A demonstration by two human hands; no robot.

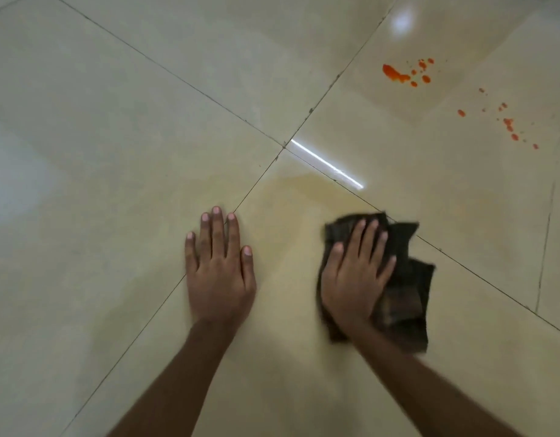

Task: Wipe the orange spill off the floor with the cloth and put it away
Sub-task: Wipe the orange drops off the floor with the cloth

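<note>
My right hand point(356, 274) lies flat with spread fingers on a dark, crumpled cloth point(404, 285), pressing it to the cream floor tiles point(114, 152). My left hand point(218, 266) rests palm down on the bare floor, a short way left of the cloth, holding nothing. Orange spill drops point(395, 74) sit far ahead at the upper right, with a second scatter of smaller orange spots point(508, 124) further right. Just beyond the cloth the tile carries a faint yellowish smear point(303, 184).
Dark grout lines point(285, 148) cross the floor and meet ahead of my hands. Bright light reflections point(329, 165) streak the glossy tile between the cloth and the orange drops.
</note>
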